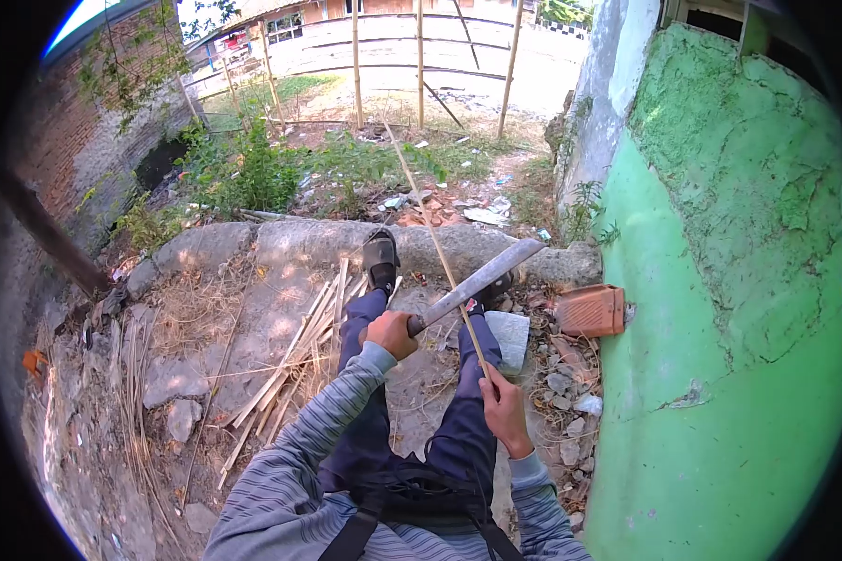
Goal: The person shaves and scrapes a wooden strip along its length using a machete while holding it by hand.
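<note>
My left hand (390, 335) is wrapped round the dark handle of a machete (482, 283). Its broad grey blade points up and to the right, crossing a long thin bamboo strip (425, 210) in front of my legs. Whether the blade touches the strip I cannot tell. Lower down, my right hand (505, 411) grips the near end of that strip, which slants away up and to the left toward the fence. On the ground left of my legs lies a pile of split bamboo strips (295, 360).
A low stone ledge (299, 245) runs ahead, by my sandalled feet. To the right stand a green wall (720, 449), an orange clay block (590, 311), a pale slab (508, 338) and rubble. Beyond are weeds, litter and a bamboo fence (420, 65). A brick wall stands left.
</note>
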Action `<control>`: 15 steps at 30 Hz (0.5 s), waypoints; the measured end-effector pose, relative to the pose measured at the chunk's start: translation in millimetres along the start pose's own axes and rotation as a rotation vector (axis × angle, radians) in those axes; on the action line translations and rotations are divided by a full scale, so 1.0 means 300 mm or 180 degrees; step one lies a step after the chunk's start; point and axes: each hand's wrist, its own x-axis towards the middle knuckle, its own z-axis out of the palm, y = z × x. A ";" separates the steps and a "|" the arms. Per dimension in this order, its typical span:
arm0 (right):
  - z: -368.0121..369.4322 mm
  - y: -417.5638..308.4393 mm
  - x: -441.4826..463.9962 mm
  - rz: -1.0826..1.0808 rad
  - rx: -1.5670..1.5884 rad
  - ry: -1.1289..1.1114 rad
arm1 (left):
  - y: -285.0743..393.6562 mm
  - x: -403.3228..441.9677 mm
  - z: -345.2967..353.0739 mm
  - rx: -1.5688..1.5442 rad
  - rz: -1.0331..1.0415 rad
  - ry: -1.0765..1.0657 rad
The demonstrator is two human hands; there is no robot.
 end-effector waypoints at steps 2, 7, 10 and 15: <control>0.010 -0.026 0.041 -0.0107 -0.0046 0.0014 | -0.006 -0.027 0.015 -0.0176 0.0154 0.0088; 0.005 -0.110 0.103 -0.0062 -0.0342 -0.0302 | -0.075 0.012 -0.002 -0.0057 0.0104 0.0049; 0.021 -0.094 0.073 -0.0384 -0.0303 -0.0185 | -0.127 0.075 -0.016 -0.0267 -0.0082 0.0257; 0.066 -0.094 0.095 -0.0007 -0.0305 -0.0459 | -0.123 0.013 0.072 -0.0429 0.0194 0.0136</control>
